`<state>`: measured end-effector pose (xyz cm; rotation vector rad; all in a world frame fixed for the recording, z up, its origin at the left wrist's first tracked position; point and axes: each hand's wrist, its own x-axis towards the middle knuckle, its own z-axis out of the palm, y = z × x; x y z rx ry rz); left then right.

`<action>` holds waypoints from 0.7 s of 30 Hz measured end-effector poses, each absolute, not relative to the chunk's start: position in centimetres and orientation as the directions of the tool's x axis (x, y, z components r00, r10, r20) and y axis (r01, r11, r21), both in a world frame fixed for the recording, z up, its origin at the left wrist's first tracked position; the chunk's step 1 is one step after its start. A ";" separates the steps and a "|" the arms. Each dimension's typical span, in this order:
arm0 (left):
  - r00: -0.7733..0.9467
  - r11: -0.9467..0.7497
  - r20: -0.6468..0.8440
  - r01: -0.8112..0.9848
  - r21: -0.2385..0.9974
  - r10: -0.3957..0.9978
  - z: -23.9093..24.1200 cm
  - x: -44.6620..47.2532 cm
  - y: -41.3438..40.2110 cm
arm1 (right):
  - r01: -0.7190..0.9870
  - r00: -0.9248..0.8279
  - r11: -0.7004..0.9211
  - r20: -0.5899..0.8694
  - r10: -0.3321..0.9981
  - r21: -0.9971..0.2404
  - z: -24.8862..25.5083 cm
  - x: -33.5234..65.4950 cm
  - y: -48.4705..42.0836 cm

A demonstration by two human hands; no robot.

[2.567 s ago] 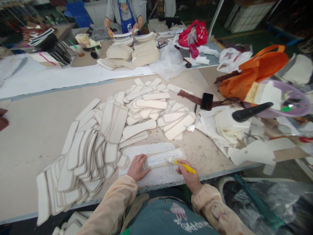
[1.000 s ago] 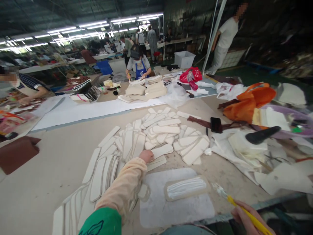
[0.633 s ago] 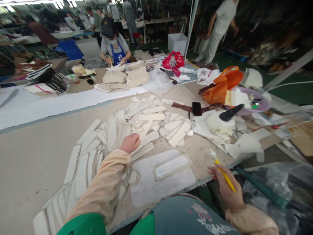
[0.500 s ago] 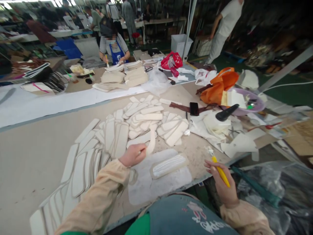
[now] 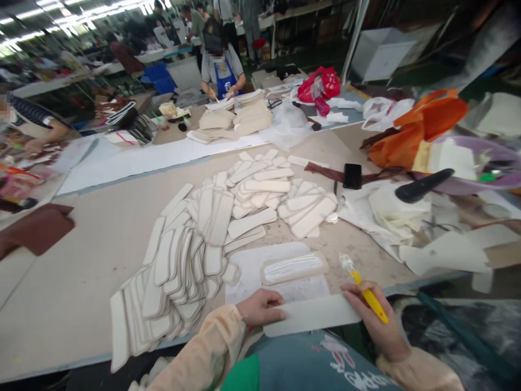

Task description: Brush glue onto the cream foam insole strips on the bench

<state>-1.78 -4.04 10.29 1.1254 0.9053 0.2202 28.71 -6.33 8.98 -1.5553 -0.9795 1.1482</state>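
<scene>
Between left hand (image 5: 262, 308) and right hand (image 5: 381, 332), a strip (image 5: 313, 315) is held.

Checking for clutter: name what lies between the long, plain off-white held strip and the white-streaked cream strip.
In the head view, a thin, flat white sheet shows between them.

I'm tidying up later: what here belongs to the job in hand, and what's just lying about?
Likely for the job:
yellow brush, in the right hand
pale strip, in the left hand
white-smeared piece above the paper sheet
heaped pale pieces

Seemingly just lying about:
phone
orange bag
red bag
</scene>
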 end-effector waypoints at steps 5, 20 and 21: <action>0.463 0.734 -0.668 0.054 0.677 0.583 7.6 -3.2 -7.8 | 0.124 0.157 -0.170 -0.150 0.976 -0.978 7.0 29.7 -6.1; -0.426 0.657 -0.507 0.567 0.496 0.750 0.7 -1.4 -1.7 | 0.572 -0.041 0.060 0.044 0.998 -0.818 0.8 28.1 3.8; -0.433 0.667 -0.514 0.567 0.483 0.740 0.6 -1.4 -1.7 | 0.581 -0.051 0.070 0.050 0.997 -0.811 0.6 28.0 3.9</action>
